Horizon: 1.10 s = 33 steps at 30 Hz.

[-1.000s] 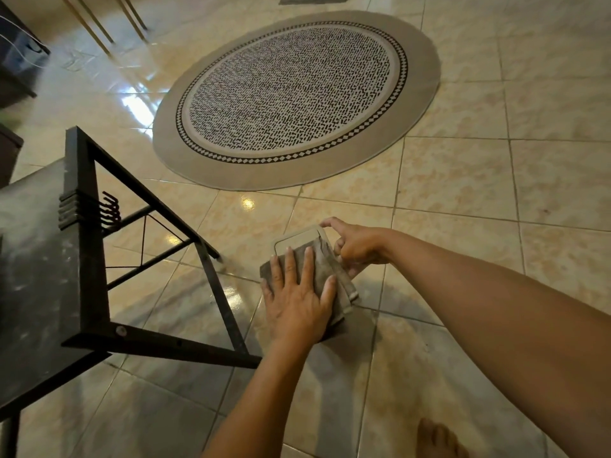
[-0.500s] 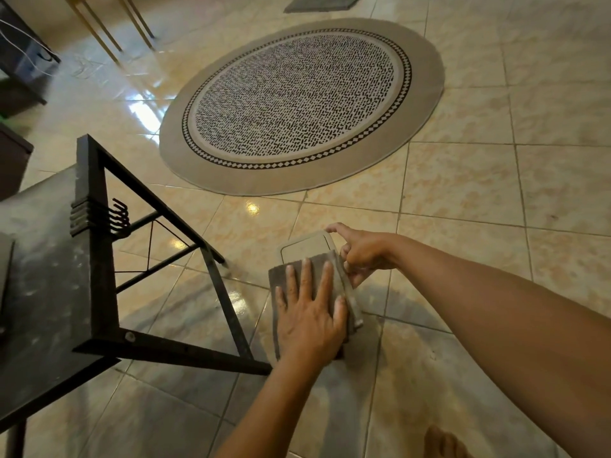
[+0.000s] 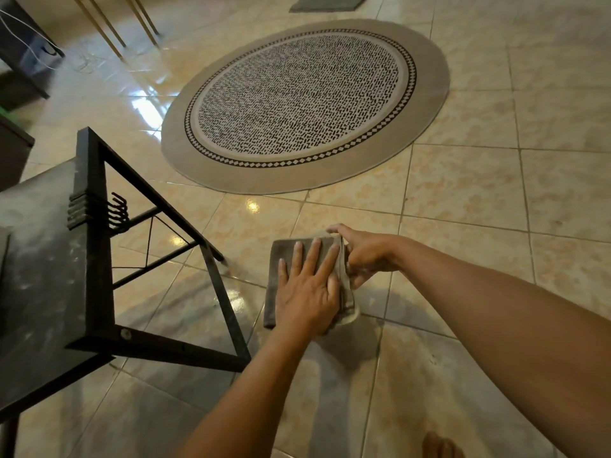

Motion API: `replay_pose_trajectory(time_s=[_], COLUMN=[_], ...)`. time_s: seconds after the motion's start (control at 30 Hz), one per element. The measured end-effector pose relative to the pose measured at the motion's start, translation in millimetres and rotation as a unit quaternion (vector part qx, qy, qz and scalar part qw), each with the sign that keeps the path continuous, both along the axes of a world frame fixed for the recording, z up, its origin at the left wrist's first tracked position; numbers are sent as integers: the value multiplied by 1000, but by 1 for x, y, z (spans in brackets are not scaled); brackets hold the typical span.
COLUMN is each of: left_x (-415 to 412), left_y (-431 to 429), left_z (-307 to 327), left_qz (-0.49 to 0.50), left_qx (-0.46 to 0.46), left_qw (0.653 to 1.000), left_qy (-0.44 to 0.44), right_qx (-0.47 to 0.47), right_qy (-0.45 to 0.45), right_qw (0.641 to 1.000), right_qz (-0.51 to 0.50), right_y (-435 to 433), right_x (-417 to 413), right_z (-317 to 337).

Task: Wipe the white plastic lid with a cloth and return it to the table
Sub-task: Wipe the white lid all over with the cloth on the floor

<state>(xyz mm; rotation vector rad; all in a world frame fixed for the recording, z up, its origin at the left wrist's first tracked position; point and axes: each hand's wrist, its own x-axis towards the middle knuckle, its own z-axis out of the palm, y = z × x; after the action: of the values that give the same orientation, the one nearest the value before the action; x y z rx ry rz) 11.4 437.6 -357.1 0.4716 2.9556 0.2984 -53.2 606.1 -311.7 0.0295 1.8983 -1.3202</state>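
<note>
Out over the tiled floor, just beyond the table corner, the left hand (image 3: pixel 305 292) lies flat with its fingers spread and straight, pressing a folded grey-brown cloth (image 3: pixel 287 259) down; it grips nothing, only bears on the fabric. The right hand (image 3: pixel 363 256) is closed in a pinch on the far right edge of the bundle, thumb below and forefinger on top, and so holds up the white plastic lid (image 3: pixel 351 317), which is held in the air and almost wholly hidden under the cloth. Only a pale curved sliver of it shows at the lower right corner, so its full shape cannot be told.

Judging by that one-handed edge pinch, the lid is probably light, thin and fairly stiff, though it may flex under the pressing palm, and smooth plastic could slip. The edges seem the surest place to take hold.

To the left stands the dark, dusty table with black metal frame (image 3: pixel 89 226), well apart from a round patterned rug (image 3: pixel 304 104).
</note>
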Motion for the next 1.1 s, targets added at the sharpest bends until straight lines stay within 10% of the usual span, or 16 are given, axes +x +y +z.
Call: replay_pose_trajectory(time_s=[1.1], left_x=[9], left_y=[20], left_z=[4], left_qz=[87], left_qx=[1], left_qw=[996], left_qy=[-33], right_qx=[6], right_qy=[-4], right_qw=[1000], right_qz=[-12], right_y=[-2], right_x=[2], right_z=[2])
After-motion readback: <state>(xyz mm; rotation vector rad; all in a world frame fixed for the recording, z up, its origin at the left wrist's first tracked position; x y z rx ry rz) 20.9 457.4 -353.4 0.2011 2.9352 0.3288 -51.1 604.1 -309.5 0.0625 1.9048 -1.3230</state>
